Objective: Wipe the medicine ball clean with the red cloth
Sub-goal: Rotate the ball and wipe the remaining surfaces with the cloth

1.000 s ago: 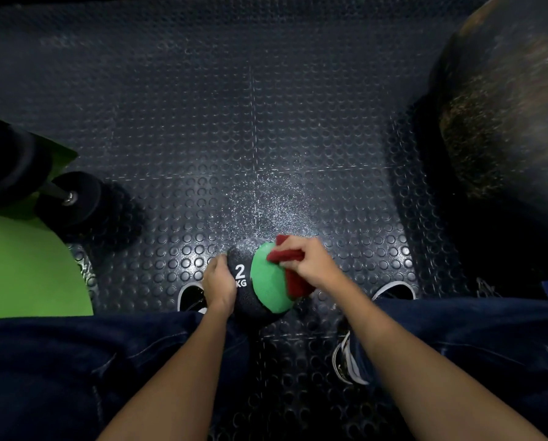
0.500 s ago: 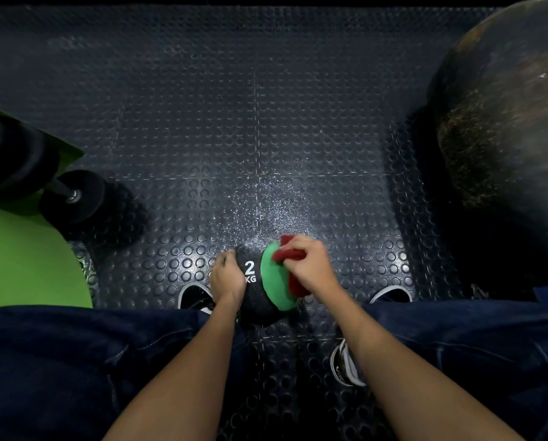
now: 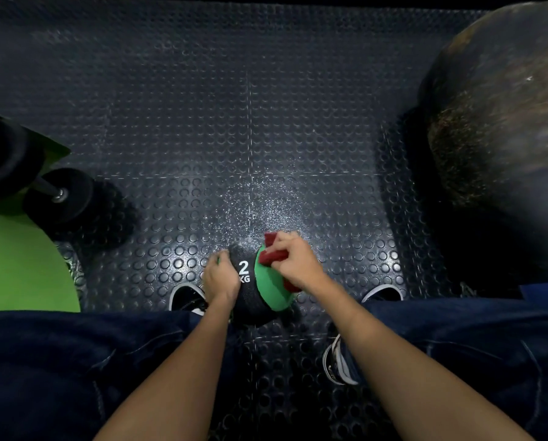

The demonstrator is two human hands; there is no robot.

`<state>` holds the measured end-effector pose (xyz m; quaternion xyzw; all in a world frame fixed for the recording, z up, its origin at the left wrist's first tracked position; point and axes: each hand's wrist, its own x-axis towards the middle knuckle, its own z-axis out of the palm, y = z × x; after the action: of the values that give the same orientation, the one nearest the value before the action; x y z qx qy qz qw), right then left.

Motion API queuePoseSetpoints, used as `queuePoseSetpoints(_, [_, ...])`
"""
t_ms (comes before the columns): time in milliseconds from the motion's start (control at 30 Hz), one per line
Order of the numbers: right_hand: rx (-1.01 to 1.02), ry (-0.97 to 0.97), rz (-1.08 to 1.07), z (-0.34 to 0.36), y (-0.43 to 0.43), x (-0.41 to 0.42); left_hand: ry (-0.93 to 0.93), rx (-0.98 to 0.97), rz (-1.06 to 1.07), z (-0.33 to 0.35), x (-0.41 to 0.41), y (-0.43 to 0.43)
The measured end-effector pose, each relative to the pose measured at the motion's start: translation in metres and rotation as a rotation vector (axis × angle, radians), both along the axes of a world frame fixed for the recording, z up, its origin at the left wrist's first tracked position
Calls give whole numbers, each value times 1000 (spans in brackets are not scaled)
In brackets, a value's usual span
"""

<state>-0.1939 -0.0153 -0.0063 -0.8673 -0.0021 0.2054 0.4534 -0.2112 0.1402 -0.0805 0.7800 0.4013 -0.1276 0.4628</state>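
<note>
A small black and green medicine ball (image 3: pixel 268 292), marked 2 KG, rests on the studded rubber floor between my feet. My left hand (image 3: pixel 220 276) clasps its black left side and steadies it. My right hand (image 3: pixel 298 264) presses a bunched red cloth (image 3: pixel 271 255) against the green panel on the upper right of the ball. Part of the cloth pokes out under my right palm. The ball's far right side is hidden by my hand.
A black dumbbell (image 3: pixel 59 194) lies at the left, partly on a green mat (image 3: pixel 21 265). A large dark exercise ball (image 3: pixel 502 128) fills the right. My shoes (image 3: pixel 186 297) flank the ball. White dust speckles the floor (image 3: pixel 260 208) beyond it.
My right hand and the cloth have slid slightly up and leftward over the green panel. My left hand has shifted its hold on the ball's left side. The ball has turned a little.
</note>
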Motion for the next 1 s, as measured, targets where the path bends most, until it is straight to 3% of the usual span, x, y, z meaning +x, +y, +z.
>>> queuePoseSetpoints(67, [58,33,-118,-4,-10,12,10,22,-26,0,1,-1])
queuePoseSetpoints(267, [-171,127,-293,-26,4,15,15,37,-39,4,1,-6])
queuePoseSetpoints(367, [-114,26,-246,-19,9,0,10,15,-13,2,-1,-2])
queuePoseSetpoints(533, [85,99,-49,-10,-22,-5,-73,-73,17,3,-12,7])
queuePoseSetpoints(700, [-8,136,-374,-17,-20,5,-68,-40,14,6,-12,0])
queuePoseSetpoints(833, [-101,-5,-227,-21,2,-10,-28,-12,-7,11,-12,-5])
queuePoseSetpoints(1000, [38,-67,53,-2,-14,-23,-25,-49,-28,12,-12,-2])
